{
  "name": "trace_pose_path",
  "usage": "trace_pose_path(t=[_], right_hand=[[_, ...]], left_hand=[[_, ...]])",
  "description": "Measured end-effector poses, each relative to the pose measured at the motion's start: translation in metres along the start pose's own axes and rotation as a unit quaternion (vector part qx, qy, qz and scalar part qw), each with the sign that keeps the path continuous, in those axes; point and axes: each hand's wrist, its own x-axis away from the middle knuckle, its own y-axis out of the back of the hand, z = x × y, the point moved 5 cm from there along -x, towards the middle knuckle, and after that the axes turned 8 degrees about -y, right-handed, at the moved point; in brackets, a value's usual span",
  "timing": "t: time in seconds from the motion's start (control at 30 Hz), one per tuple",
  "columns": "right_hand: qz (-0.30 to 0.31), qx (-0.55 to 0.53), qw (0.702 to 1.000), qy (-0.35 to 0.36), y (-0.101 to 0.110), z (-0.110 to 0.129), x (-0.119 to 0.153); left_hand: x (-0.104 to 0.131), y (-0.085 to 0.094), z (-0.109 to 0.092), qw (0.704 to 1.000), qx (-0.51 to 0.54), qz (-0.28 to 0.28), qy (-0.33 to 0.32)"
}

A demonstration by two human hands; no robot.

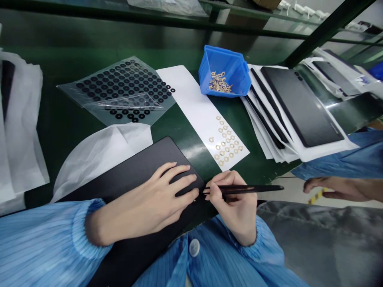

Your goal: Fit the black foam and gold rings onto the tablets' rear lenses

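A flat black tablet-like panel (140, 157) lies at an angle on the green bench. Across its right end rests my left hand (167, 199), fingers stretched and slightly spread. My right hand (231, 203) pinches black tweezers (251, 189); their tip end is at the panel's right edge, beside my left fingertips. What the tips touch is hidden. Just beyond lies a white paper strip (191, 99) with rows of small beige rings (227, 145) with tabs. A clear sheet (104, 113) of black ring-shaped pads (125, 85) lies farther left.
A blue bin (224, 67) holds many beige rings. To its right, black panels (302, 107) are stacked between white sheets. White wrapping (104, 147) lies behind my panel, more (24, 119) at far left. Another person's hand (335, 189) is at right. A green shelf rail (149, 18) crosses the back.
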Motion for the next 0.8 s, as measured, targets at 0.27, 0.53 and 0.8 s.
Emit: trace_pose_path(t=[0.27,0.53,0.8], right_hand=[[0.000,0.031,0.999,0.018,0.001,0.006,-0.001],[0.086,0.022,0.995,0.042,0.000,0.011,-0.010],[0.132,0.002,0.991,0.001,0.001,0.010,-0.016]], left_hand=[[0.001,0.000,-0.001,1.000,-0.005,-0.011,-0.002],[0.002,-0.001,0.000,1.000,-0.008,-0.006,-0.006],[0.001,0.001,0.000,1.000,-0.003,-0.010,-0.007]])
